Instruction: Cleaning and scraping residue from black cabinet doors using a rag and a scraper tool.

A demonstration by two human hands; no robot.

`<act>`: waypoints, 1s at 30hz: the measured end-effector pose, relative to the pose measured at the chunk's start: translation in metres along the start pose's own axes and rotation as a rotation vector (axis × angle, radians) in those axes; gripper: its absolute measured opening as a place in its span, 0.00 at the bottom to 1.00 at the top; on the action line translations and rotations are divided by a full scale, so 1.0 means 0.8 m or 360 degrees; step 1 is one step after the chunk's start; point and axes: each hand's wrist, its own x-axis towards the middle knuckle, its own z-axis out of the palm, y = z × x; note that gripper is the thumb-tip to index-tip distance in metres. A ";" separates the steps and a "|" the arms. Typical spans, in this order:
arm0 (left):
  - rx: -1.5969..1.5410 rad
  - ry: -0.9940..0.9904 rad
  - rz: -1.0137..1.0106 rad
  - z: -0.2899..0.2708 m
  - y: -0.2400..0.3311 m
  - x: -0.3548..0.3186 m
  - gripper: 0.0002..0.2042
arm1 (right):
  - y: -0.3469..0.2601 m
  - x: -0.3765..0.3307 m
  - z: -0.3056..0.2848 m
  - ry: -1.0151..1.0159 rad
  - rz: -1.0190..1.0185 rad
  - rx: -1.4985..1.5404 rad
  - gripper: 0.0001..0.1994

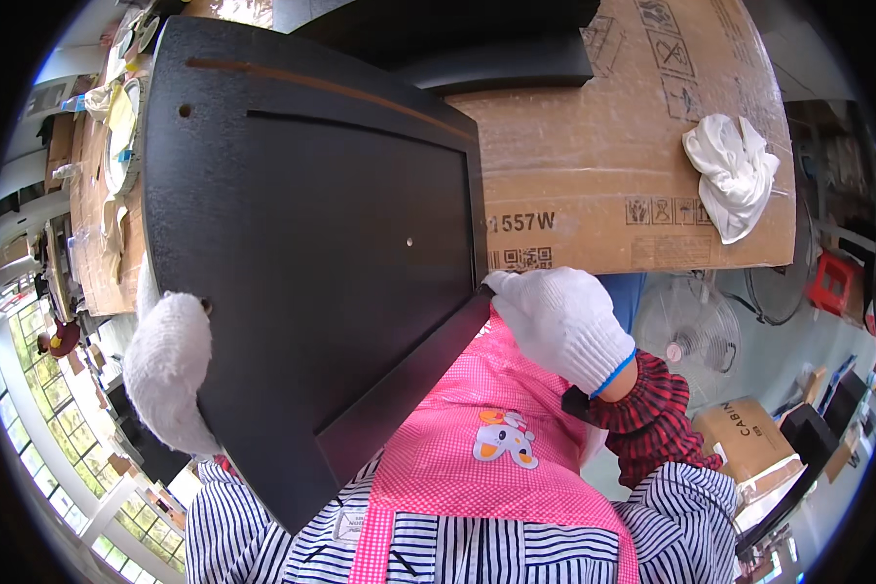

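A large black wooden panel [331, 224] with a recessed middle, a groove and small drilled holes fills the centre of the head view, tilted up toward me. My left hand [168, 370], in a white knit glove, grips the panel's left edge near a hole. My right hand [555, 326], also in a white glove with a blue cuff, holds the panel's lower right corner by its raised rim. Below the panel are my pink checked apron [467, 448] and striped sleeves.
A flat brown cardboard sheet [603, 165] lies under the panel, with a crumpled white cloth [732, 173] on its right part. A floor fan [696, 336] and a cardboard box [749, 438] stand at the right. A cluttered worktable [97, 195] runs along the left.
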 end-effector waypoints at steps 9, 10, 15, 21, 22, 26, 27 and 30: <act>-0.0002 -0.0003 0.0028 0.007 -0.002 0.004 0.13 | 0.047 0.055 -0.038 -0.0304 -0.0266 0.0691 0.15; 0.0012 -0.0006 0.0028 0.005 -0.001 0.003 0.13 | 0.052 0.055 -0.032 -0.0307 -0.0273 0.0693 0.15; 0.0043 -0.0001 0.0034 0.000 0.004 0.007 0.13 | 0.075 0.039 -0.016 -0.0149 0.0069 0.2091 0.17; 0.0152 0.0030 0.0051 -0.011 0.009 0.011 0.13 | 0.033 0.019 -0.023 -0.0080 0.0190 0.2558 0.16; 0.0122 0.0030 0.0070 0.000 0.003 0.012 0.13 | 0.026 0.009 -0.017 -0.0075 0.0200 0.2592 0.15; 0.0165 0.0046 0.0128 0.003 0.007 0.021 0.13 | 0.017 0.013 -0.011 -0.0156 0.0215 0.2192 0.15; 0.0205 0.0062 0.0118 -0.007 0.011 0.019 0.13 | 0.008 0.018 -0.034 -0.0099 0.0205 0.2040 0.15; 0.0136 0.0055 0.0173 0.018 0.001 0.024 0.13 | 0.063 0.041 0.004 0.1175 -0.0205 0.0759 0.11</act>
